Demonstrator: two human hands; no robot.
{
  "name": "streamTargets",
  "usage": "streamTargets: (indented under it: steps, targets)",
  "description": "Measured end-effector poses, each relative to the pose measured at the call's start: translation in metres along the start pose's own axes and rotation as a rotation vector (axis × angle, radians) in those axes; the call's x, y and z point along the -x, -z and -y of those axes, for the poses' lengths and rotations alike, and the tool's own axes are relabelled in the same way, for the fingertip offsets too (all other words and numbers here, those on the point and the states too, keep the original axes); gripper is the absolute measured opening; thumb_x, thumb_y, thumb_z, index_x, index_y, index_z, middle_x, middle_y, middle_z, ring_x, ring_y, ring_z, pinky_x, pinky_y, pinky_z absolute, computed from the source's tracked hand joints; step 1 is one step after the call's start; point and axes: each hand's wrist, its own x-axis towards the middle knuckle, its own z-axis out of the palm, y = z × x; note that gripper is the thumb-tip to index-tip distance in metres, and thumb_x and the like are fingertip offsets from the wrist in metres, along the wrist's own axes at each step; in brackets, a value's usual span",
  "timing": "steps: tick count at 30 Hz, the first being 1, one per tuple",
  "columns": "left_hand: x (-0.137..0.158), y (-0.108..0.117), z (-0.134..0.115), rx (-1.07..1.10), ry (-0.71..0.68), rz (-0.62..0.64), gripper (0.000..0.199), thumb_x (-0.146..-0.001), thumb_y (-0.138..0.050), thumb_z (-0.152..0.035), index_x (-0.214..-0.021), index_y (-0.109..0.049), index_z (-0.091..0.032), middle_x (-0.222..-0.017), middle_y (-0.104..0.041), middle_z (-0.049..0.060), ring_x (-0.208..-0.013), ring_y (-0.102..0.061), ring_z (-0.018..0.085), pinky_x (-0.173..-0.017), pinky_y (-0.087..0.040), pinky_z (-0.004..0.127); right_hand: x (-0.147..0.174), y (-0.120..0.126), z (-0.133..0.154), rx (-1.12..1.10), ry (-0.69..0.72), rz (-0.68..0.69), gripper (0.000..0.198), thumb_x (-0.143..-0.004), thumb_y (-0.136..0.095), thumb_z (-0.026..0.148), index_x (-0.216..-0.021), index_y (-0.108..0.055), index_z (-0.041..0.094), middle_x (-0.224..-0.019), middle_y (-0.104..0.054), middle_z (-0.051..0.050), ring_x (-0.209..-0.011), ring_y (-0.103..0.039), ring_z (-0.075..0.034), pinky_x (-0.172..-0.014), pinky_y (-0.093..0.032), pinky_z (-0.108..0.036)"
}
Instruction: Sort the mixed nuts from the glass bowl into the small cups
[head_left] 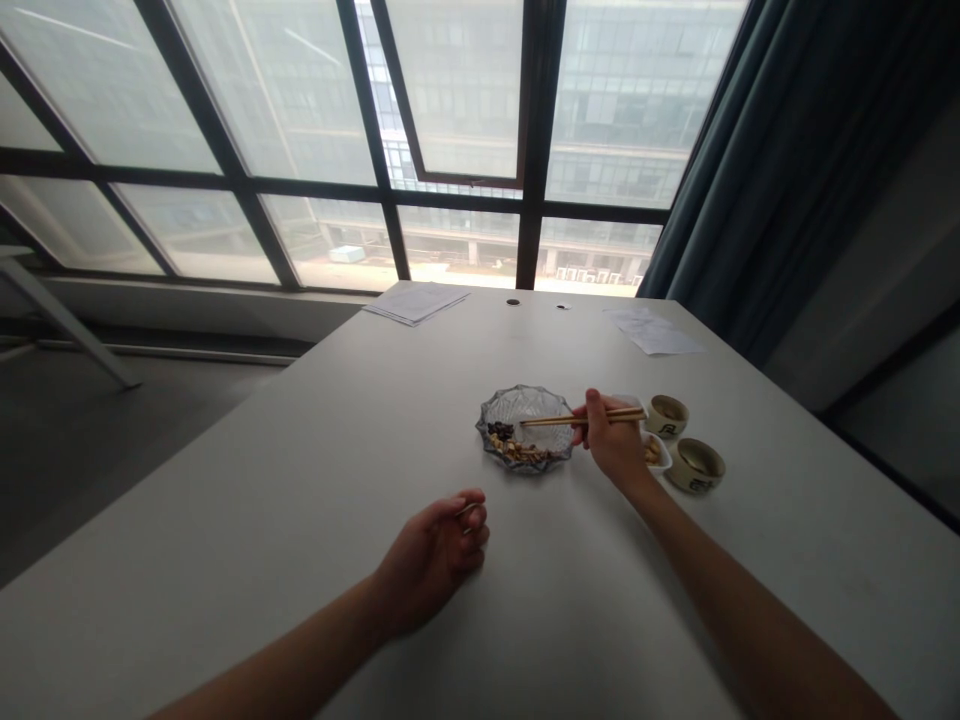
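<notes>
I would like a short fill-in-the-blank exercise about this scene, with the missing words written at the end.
1. The right hand holds a pair of ____, their tips over the glass dish.
2. The ____ is loosely curled and holds nothing that can be seen.
3. To the right of the glass dish stand ____ round cups.
4. The dark curtain hangs on the ____ side of the picture.

Missing words: chopsticks; left hand; two; right.
</notes>
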Motion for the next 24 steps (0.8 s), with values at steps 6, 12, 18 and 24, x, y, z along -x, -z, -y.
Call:
streamTargets:
  steps: [6, 12, 18, 24]
  targets:
    - [-0.001, 0.0, 0.001, 0.002, -0.002, 0.003, 0.016, -0.084, -0.077, -0.013, -0.098, -0.069, -0.01, -0.077, -0.053, 0.0, -0.06, -0.048, 0.011, -0.05, -0.036, 0.019, -0.001, 0.001, 0.001, 0.013, 0.012, -0.123, 0.062, -0.095, -0.048, 0.071, -0.067, -0.065, 0.019, -0.043, -0.057, -0.001, -0.037, -0.051, -0.014, -0.041, -0.041, -0.026]
    - [0.0, -0.001, 0.001, 0.002, -0.003, 0.007, 0.014, -0.086, -0.075, -0.013, -0.098, -0.069, -0.01, -0.077, -0.053, 0.0, -0.06, -0.047, 0.01, -0.051, -0.036, 0.019, -0.005, 0.024, 0.043, -0.002, 0.07, -0.228, 0.059, -0.096, -0.05, 0.066, -0.067, -0.066, 0.017, -0.044, -0.058, -0.001, -0.036, -0.049, -0.012, -0.039, -0.038, -0.024]
    - [0.0, -0.001, 0.0, -0.008, -0.001, 0.002, 0.014, -0.085, -0.075, -0.013, -0.097, -0.068, -0.011, -0.077, -0.053, 0.0, -0.059, -0.046, 0.01, -0.05, -0.035, 0.019, -0.007, 0.05, 0.068, 0.137, 0.04, -0.104, 0.055, -0.095, -0.055, 0.065, -0.073, -0.069, 0.017, -0.051, -0.065, -0.003, -0.04, -0.057, -0.014, -0.041, -0.042, -0.024]
    - [0.0, -0.002, 0.0, -0.019, -0.005, -0.007, 0.015, -0.084, -0.075, -0.013, -0.097, -0.067, -0.011, -0.077, -0.052, 0.0, -0.06, -0.047, 0.01, -0.05, -0.034, 0.019, -0.007, 0.047, 0.055, 0.364, 0.118, 0.261, 0.047, -0.097, -0.056, 0.054, -0.067, -0.068, 0.019, -0.057, -0.069, -0.003, -0.049, -0.064, -0.017, -0.047, -0.045, -0.025]
